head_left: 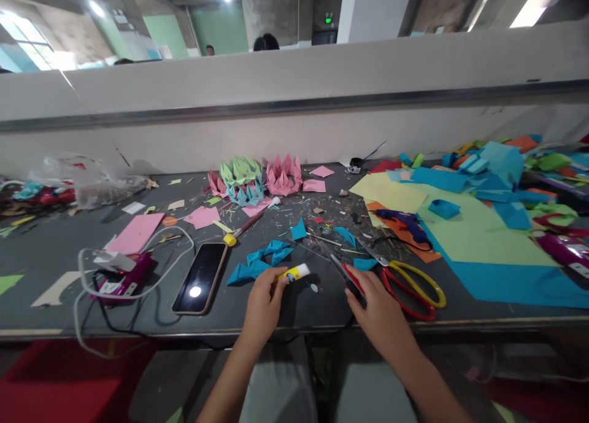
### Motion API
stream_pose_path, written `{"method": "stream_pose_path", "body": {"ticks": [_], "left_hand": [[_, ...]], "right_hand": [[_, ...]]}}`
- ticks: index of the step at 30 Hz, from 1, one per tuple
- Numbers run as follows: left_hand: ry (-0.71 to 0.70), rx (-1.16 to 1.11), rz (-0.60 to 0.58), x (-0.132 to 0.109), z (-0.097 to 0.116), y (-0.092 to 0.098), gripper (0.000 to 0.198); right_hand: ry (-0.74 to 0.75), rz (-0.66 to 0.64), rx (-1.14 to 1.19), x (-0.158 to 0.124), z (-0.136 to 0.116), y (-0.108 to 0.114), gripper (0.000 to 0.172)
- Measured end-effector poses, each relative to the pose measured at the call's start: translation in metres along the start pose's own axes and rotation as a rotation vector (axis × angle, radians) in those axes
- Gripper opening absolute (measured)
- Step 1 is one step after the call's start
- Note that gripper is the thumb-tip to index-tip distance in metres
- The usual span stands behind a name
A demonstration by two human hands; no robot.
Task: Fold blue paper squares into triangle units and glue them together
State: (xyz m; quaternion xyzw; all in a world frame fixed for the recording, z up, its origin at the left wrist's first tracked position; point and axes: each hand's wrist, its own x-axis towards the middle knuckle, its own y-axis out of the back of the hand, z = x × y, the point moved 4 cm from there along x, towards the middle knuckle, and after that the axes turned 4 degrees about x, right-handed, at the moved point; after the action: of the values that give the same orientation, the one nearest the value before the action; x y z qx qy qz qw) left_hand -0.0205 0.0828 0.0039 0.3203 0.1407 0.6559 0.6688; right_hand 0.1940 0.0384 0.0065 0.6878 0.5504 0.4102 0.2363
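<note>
My left hand [263, 300] is closed around a glue stick [296, 274] with a yellow label and white cap, lying near the table's front edge. My right hand [375, 300] rests on the table with its fingers closed on a thin red tool [350, 274], beside red-and-yellow scissors [414, 285]. Folded blue paper pieces [260, 260] lie just beyond my left hand. Pink, green and blue folded paper flowers [255, 180] stand at the back of the dark table [55, 251].
A black phone [201, 277] lies left of my hands, next to a purple glue gun [126, 279] with a white cable. Large yellow, green and blue sheets [478, 239] cover the right side. A plastic bag [92, 180] sits far left. Paper scraps litter the middle. A grey wall rises behind.
</note>
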Motion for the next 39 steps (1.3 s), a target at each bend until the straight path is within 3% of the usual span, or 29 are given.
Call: {"method": "stream_pose_path", "body": {"ticks": [3,9,18,25,39], "left_hand": [[-0.093,0.093,0.002,-0.002,0.003,-0.004,0.021],[-0.147,0.243,0.007,-0.003,0.01,-0.008,0.022],[-0.072,0.343,0.077,-0.001,0.014,-0.005,0.025],[-0.086,0.36,0.019,-0.003,0.016,-0.006,0.022],[-0.121,0.413,0.065,-0.005,0.015,-0.007,0.022]], "right_hand": [[-0.052,0.027,0.034,-0.024,-0.007,0.01,0.034],[-0.149,-0.129,0.119,-0.052,-0.021,0.0,0.038],[-0.156,-0.168,0.182,-0.043,-0.038,-0.01,0.043],[-0.092,-0.161,0.156,-0.033,-0.038,-0.01,0.047],[-0.044,-0.227,0.122,-0.025,-0.04,-0.009,0.046]]}}
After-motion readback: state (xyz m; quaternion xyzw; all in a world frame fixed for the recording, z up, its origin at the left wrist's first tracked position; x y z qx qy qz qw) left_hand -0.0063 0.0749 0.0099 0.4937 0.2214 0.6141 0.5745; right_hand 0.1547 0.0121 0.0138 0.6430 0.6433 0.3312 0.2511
